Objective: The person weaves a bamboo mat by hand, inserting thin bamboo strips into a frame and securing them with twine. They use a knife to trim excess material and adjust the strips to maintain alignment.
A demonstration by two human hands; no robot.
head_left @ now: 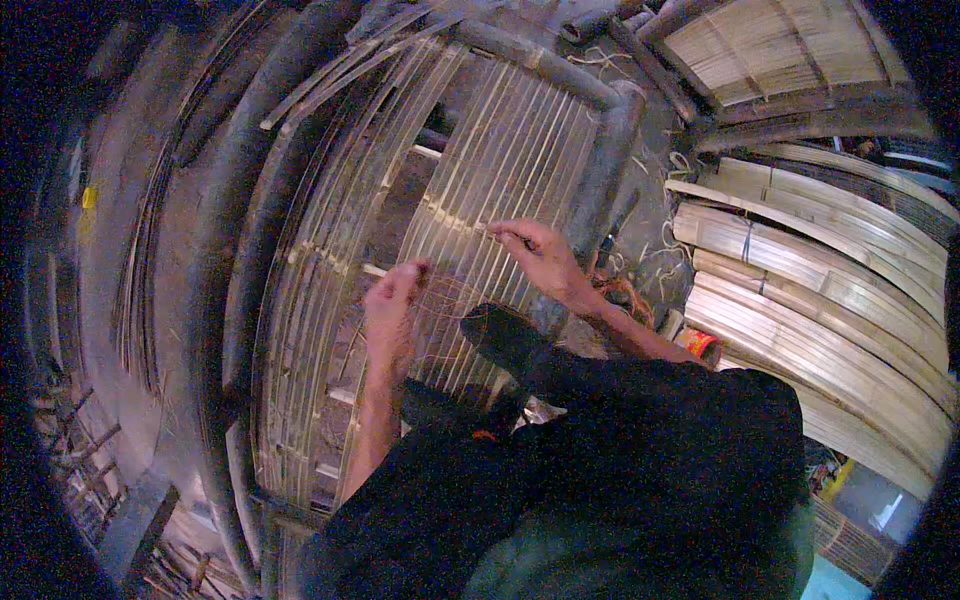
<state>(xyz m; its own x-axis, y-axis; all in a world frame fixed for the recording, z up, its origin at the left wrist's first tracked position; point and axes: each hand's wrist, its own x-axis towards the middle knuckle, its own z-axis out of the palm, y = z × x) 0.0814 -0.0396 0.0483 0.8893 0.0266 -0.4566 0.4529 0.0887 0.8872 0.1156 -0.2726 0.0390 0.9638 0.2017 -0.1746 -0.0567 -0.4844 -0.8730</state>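
the bamboo panel [480, 190] lies flat under the person, its long thin slats already laid side by side across most of the frame and resting on cross pieces, so the laying looks largely done; the tying at the crossings seems only partway, as far as can be judged here. a fine reddish string [450, 300] runs in loops between both hands, just above the slats. the left hand [392, 305] is closed in a pinch on the string near the panel's middle. the right hand [540, 255] is also pinched shut, fingertips on the string at a slat. bundles of split bamboo [820, 290] lie well apart, off to the right.
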